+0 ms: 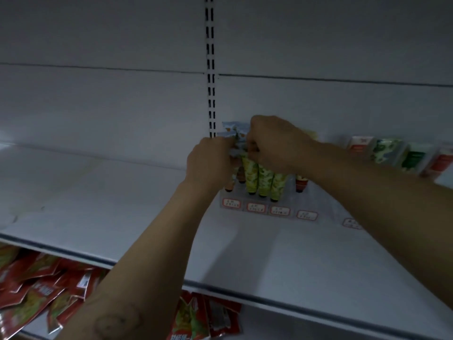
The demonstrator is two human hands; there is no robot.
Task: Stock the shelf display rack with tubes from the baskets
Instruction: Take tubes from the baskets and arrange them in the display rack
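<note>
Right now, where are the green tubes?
In the head view, the green tubes stand cap-down in the clear rack mid-shelf, just below the left hand and right hand, left of a red tube.

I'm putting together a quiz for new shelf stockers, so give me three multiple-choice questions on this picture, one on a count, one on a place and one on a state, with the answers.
1. How many green tubes stand at the front of the rack?
A one
B three
C six

2. Where do the red packets lie?
A in the rack
B below the rack's shelf
C in a hand

3. How do the green tubes stand?
A cap down
B cap up
C flat

Answers:
1 B, three show side by side under the right hand.
2 B, they pile up under the shelf's front edge.
3 A, their dark caps sit at the bottom.
</note>
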